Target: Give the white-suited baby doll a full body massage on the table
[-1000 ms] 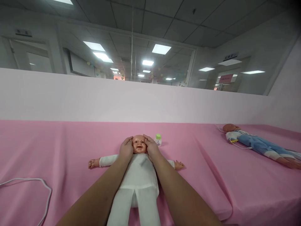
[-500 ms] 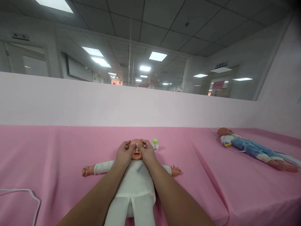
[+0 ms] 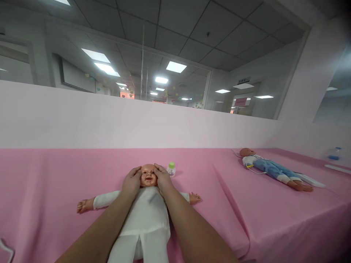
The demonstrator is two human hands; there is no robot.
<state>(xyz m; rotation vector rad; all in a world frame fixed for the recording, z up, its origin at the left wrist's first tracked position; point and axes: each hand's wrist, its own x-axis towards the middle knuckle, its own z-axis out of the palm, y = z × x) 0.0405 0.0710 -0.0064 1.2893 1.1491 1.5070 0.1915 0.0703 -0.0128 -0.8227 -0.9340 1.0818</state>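
On its back on the pink sheet lies a baby doll [image 3: 148, 212] in white clothes, arms spread and face up. My left hand [image 3: 132, 182] cups the left side of the doll's head, fingers curved around it. Against the right side of the head, my right hand [image 3: 163, 179] is curved in the same way, its thumb by the cheek. The doll's eyes, nose and mouth show between my hands; the sides of its head are hidden. Just right of my right hand stands a small clear bottle [image 3: 171, 170] with a green cap.
A second doll [image 3: 274, 170] in blue and white lies at the right with thin tubing about it. The pink sheet [image 3: 219, 219] has a raised fold. A white cable [image 3: 7, 248] shows at lower left. Behind runs a white wall [image 3: 137, 124] with glass above.
My thumbs have moved outward from the middle of the doll's face to its sides, uncovering the eyes. The view has turned right, so the scene sits further left.
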